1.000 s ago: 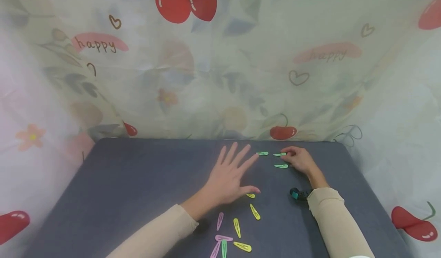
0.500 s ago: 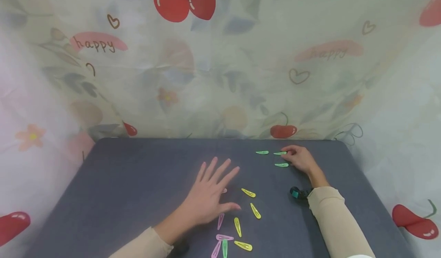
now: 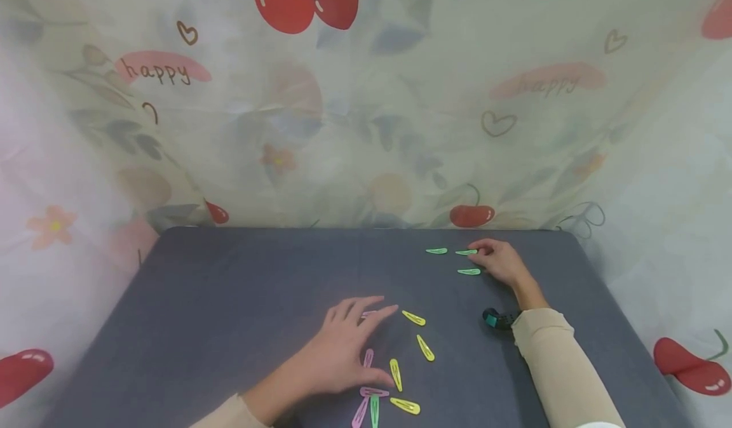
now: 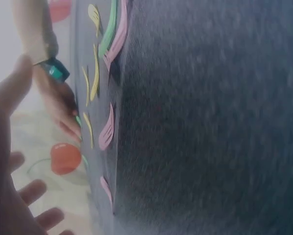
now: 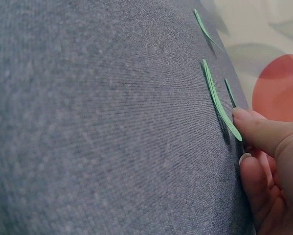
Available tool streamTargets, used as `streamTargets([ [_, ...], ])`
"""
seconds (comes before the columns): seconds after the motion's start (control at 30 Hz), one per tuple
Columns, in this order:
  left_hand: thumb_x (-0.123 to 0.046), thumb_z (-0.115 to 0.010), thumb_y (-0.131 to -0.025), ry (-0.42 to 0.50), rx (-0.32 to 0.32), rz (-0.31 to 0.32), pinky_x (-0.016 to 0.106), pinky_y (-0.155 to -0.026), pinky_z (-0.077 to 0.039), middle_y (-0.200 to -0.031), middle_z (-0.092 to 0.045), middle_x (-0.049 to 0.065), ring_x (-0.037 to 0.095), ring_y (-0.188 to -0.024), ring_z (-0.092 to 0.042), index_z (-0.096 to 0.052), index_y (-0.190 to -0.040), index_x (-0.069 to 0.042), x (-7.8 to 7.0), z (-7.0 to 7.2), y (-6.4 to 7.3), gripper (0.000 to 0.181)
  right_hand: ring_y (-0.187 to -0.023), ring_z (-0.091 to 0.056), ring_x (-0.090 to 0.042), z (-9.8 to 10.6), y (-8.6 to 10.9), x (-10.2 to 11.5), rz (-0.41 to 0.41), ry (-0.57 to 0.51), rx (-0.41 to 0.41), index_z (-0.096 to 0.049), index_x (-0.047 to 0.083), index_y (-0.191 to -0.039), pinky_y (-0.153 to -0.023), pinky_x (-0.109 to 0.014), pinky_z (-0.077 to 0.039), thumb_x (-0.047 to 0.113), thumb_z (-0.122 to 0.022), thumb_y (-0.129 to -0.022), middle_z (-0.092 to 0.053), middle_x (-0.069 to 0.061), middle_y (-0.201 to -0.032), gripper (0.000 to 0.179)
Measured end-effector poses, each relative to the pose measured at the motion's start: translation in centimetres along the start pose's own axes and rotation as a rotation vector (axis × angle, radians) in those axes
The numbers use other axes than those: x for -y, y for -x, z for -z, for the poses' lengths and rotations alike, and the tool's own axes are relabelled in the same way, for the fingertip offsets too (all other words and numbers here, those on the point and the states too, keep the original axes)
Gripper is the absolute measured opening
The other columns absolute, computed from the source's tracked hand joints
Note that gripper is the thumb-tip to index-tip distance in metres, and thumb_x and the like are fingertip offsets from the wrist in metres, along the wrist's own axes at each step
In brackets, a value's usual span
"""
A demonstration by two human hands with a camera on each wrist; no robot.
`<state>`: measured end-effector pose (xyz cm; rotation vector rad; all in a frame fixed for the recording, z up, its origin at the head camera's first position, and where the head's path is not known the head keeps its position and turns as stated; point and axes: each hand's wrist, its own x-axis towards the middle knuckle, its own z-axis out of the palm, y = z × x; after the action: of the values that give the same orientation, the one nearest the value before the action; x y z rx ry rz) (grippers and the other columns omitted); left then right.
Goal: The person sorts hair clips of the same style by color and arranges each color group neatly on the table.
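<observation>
At the far right of the table, my right hand [image 3: 497, 264] pinches the wide end of a green snap hair clip [image 3: 464, 252] between thumb and fingers. In the right wrist view that green clip [image 5: 229, 90] sticks out beyond the thumb. Two more green clips lie close by, one to the left [image 3: 436, 251] and one nearer me [image 3: 469, 272]. My left hand [image 3: 334, 352], palm down with fingers spread and slightly bent, hovers over the pink clips. One pink clip [image 3: 368, 358] shows between its thumb and index finger; another [image 3: 368, 314] is partly hidden behind its fingers.
Several yellow clips [image 3: 426, 348] lie right of my left hand. Toward the front, pink clips [image 3: 374, 392] and a green clip [image 3: 374, 412] lie close together. My right wrist wears a black band [image 3: 499, 319]. A patterned curtain [image 3: 343, 129] encloses the dark table [image 3: 229, 288].
My left hand has come back from beside the far green clips toward the front left, over the pink clips, and its fingers have bent a little. The right hand has stayed at its green clip.
</observation>
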<state>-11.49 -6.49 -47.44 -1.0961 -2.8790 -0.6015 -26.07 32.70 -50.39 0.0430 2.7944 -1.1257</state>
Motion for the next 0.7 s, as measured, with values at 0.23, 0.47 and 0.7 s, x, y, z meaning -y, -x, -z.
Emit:
streamTargets([
  [0.23,-0.061,-0.092,-0.058,0.177,0.087,0.044,0.043,-0.100,-0.038,-0.141,-0.049,-0.008,0.016,-0.126,-0.041,-0.050,-0.142,-0.041,-0.3,0.1,0.6,0.096,-0.080,-0.059,-0.016,0.0,-0.1,-0.1,-0.006,0.003,-0.002,-0.068,0.006,-0.126,-0.073,-0.030,-0.047,0.026,-0.068,-0.099,-0.065,-0.006,-0.095,0.034],
  [0.47,-0.045,-0.096,-0.059,0.288,0.126,0.052,0.029,-0.090,-0.033,-0.107,-0.061,-0.015,0.005,-0.101,-0.038,-0.070,-0.107,-0.036,0.0,-0.5,1.2,0.055,-0.080,-0.059,-0.016,0.0,-0.1,-0.1,-0.008,0.010,-0.003,-0.068,0.007,-0.126,-0.072,-0.030,-0.047,0.027,-0.068,-0.098,-0.065,-0.006,-0.096,0.034],
  [0.7,-0.041,-0.096,-0.058,0.322,0.147,0.050,0.022,-0.079,-0.027,-0.087,-0.058,-0.017,-0.002,-0.087,-0.035,-0.073,-0.087,-0.037,0.4,-1.6,1.5,0.037,-0.080,-0.060,-0.016,-0.2,-0.2,-0.3,-0.007,0.021,-0.012,-0.068,0.008,-0.126,-0.072,-0.030,-0.047,0.028,-0.068,-0.098,-0.065,-0.006,-0.095,0.034],
])
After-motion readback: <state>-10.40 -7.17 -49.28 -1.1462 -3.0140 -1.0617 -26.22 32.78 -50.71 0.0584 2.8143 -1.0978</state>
